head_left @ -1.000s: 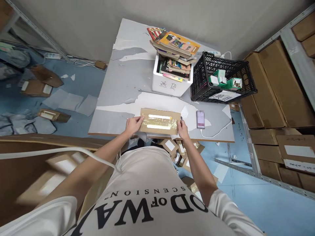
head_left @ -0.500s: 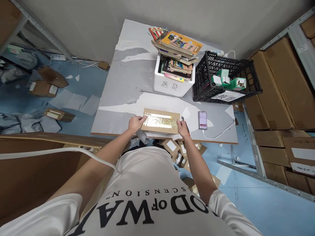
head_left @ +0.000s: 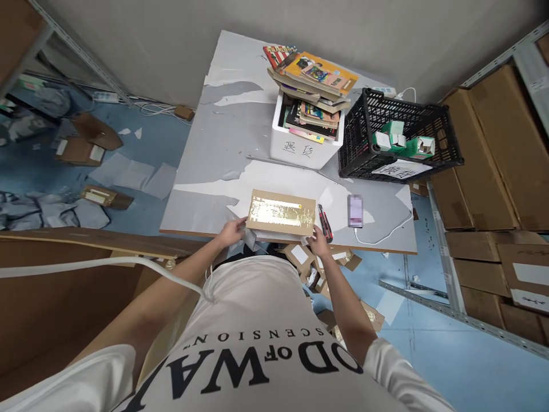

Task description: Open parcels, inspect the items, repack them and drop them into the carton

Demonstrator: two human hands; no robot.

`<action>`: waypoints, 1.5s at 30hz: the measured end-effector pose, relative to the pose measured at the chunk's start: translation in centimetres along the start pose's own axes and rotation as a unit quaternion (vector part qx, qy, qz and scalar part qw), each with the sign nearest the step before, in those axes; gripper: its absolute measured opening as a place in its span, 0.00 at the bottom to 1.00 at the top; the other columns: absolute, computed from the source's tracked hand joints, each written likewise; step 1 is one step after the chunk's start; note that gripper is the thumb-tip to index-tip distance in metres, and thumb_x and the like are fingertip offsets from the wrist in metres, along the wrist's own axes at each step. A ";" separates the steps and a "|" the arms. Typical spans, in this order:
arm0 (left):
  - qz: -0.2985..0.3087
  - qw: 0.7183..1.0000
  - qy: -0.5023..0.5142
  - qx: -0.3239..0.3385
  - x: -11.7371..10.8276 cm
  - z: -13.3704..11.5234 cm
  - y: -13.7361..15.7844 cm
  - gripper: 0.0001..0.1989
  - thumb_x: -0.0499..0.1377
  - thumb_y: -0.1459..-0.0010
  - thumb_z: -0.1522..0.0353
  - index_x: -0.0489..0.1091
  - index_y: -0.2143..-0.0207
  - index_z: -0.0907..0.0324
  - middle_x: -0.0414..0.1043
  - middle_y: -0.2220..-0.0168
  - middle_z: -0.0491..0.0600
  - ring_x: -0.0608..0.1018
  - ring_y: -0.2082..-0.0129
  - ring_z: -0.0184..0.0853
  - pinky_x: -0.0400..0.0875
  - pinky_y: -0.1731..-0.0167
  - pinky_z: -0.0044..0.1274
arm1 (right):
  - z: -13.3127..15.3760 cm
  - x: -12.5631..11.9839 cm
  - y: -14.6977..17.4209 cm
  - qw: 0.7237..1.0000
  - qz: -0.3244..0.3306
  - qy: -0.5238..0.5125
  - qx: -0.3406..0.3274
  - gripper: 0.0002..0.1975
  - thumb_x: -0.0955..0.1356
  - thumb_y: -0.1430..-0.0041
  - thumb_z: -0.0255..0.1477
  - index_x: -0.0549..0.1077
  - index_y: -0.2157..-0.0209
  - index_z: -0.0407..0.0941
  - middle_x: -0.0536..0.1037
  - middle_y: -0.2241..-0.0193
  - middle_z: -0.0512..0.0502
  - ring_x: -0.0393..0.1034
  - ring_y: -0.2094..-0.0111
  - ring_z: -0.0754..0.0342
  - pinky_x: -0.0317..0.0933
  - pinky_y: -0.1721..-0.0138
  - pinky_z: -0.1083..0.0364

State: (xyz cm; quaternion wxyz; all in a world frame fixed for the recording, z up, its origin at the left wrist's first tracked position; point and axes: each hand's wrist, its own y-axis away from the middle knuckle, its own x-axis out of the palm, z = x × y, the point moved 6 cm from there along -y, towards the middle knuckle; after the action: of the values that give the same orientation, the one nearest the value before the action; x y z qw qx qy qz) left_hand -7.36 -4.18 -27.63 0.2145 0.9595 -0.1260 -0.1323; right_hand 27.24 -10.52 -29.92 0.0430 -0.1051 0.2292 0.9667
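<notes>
A taped cardboard box (head_left: 281, 212) lies at the table's front edge, shiny clear tape and a pale label across its top. My left hand (head_left: 231, 232) is closed at the box's left front corner, its fingertips partly hidden. At the right front corner my right hand (head_left: 318, 242) grips the box, thumb up along its side. Crumpled greyish-white plastic (head_left: 250, 238) hangs below the box's front, beside my left hand. A red and black utility knife (head_left: 325, 222) lies on the table just right of the box, close to my right hand.
A phone (head_left: 355, 210) on a white cable lies right of the knife. Behind stand a white bin (head_left: 302, 150) piled with books and a black crate (head_left: 364, 134) holding small green boxes. Cartons (head_left: 298, 256) lie below the table; a shelf (head_left: 452, 297) stands right.
Both hands have slid down from the box's sides to its front corners. My right hand has come away from beside the utility knife, which now shows fully.
</notes>
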 end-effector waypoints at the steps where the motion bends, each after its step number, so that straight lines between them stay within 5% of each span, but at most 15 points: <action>1: 0.026 1.000 -0.010 0.005 0.5 0.2 0.3 0.33 0.66 0.62 0.57 0.73 0.52 0.62 0.77 0.56 0.55 0.77 0.52 0.46 0.69 0.49 0.37 | -0.1 0.4 0.3 1.000 0.010 -0.001 -0.006 0.29 0.68 0.54 0.30 0.66 0.47 0.47 0.71 0.48 0.40 0.68 0.50 0.46 0.63 0.48 0.44; 9: -0.005 0.994 -0.101 0.036 0.6 -3.2 0.0 0.32 0.55 0.48 0.50 0.73 0.50 0.64 0.76 0.53 0.52 0.76 0.53 0.44 0.70 0.53 0.30 | 3.2 1.1 -0.1 0.997 0.039 -0.040 -0.046 0.22 0.66 0.47 0.41 0.66 0.53 0.45 0.73 0.52 0.39 0.67 0.49 0.47 0.60 0.47 0.46; 16: -0.137 0.949 -0.283 -0.019 -1.0 -6.6 -1.9 0.27 0.50 0.43 0.50 0.79 0.66 0.61 0.79 0.70 0.52 0.76 0.68 0.39 0.64 0.69 0.24 | 6.3 0.0 -2.2 0.983 -0.057 0.176 0.001 0.21 0.56 0.40 0.50 0.64 0.67 0.47 0.75 0.64 0.42 0.69 0.61 0.47 0.61 0.59 0.50; 22: -0.135 0.934 -0.330 -0.037 -0.5 -6.4 -3.2 0.28 0.48 0.42 0.49 0.79 0.70 0.59 0.77 0.72 0.53 0.74 0.71 0.37 0.58 0.74 0.24 | 5.5 0.6 -3.1 0.978 -0.045 0.199 0.052 0.24 0.54 0.41 0.53 0.62 0.72 0.48 0.75 0.69 0.43 0.69 0.64 0.47 0.59 0.62 0.52; 29: -0.138 0.943 -0.301 -0.045 -0.7 -6.2 -3.2 0.27 0.50 0.43 0.49 0.79 0.68 0.61 0.77 0.70 0.53 0.76 0.67 0.40 0.63 0.69 0.25 | 4.5 0.4 -3.3 0.986 -0.054 0.146 0.060 0.23 0.57 0.44 0.54 0.63 0.72 0.48 0.75 0.68 0.45 0.68 0.65 0.50 0.60 0.62 0.53; 35: -0.165 0.980 -0.047 -0.100 -1.4 -1.5 -2.5 0.24 0.49 0.39 0.55 0.72 0.55 0.64 0.76 0.60 0.57 0.78 0.66 0.35 0.72 0.65 0.26 | 1.3 0.2 -2.6 0.994 -0.084 -0.017 0.067 0.22 0.56 0.41 0.47 0.68 0.60 0.46 0.75 0.60 0.41 0.71 0.61 0.51 0.66 0.60 0.51; 38: -0.103 0.989 -0.036 -0.099 -1.1 0.5 -1.2 0.24 0.59 0.48 0.58 0.71 0.52 0.63 0.76 0.57 0.58 0.79 0.63 0.37 0.74 0.62 0.28 | -0.6 0.2 -1.1 0.993 -0.094 -0.042 0.059 0.22 0.62 0.46 0.40 0.66 0.51 0.45 0.71 0.49 0.38 0.71 0.57 0.51 0.66 0.55 0.49; 41: -0.012 0.995 -0.075 -0.063 0.1 0.8 0.2 0.26 0.64 0.57 0.60 0.73 0.55 0.62 0.78 0.61 0.54 0.79 0.60 0.42 0.74 0.58 0.31 | -1.2 1.6 0.4 0.999 -0.014 -0.028 0.021 0.29 0.66 0.52 0.33 0.63 0.46 0.45 0.67 0.44 0.38 0.68 0.50 0.49 0.63 0.48 0.47; 45: -0.012 0.990 -0.134 -0.045 0.9 0.0 0.9 0.21 0.63 0.56 0.57 0.76 0.62 0.61 0.79 0.66 0.52 0.78 0.61 0.45 0.73 0.58 0.32 | -0.9 2.9 1.1 0.999 0.026 -0.041 0.018 0.28 0.67 0.51 0.33 0.62 0.47 0.45 0.71 0.47 0.38 0.68 0.49 0.48 0.60 0.45 0.45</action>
State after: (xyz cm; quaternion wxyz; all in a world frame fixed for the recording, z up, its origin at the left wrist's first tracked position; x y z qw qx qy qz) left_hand -6.71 -5.26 -27.41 0.2375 0.9237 -0.1361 -0.2679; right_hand 24.41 -11.81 -30.83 0.0296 -0.0583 0.2476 0.9667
